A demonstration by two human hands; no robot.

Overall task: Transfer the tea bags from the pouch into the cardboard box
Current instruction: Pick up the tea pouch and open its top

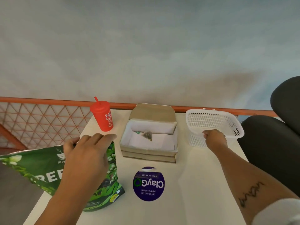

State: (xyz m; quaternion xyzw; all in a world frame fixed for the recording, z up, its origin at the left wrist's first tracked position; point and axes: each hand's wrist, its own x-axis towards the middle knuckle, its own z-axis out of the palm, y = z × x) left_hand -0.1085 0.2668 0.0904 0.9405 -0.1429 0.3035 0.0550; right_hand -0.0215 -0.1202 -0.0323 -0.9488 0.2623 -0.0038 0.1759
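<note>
Left hand (86, 153) over pouch (40, 164); right hand (214, 138) grips basket (211, 119) (box (148, 153) open).

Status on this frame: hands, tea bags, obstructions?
Left hand over green pouch top, fingers straight. Right hand grips white basket rim. One tea bag in open cardboard box; nothing over it.
</note>
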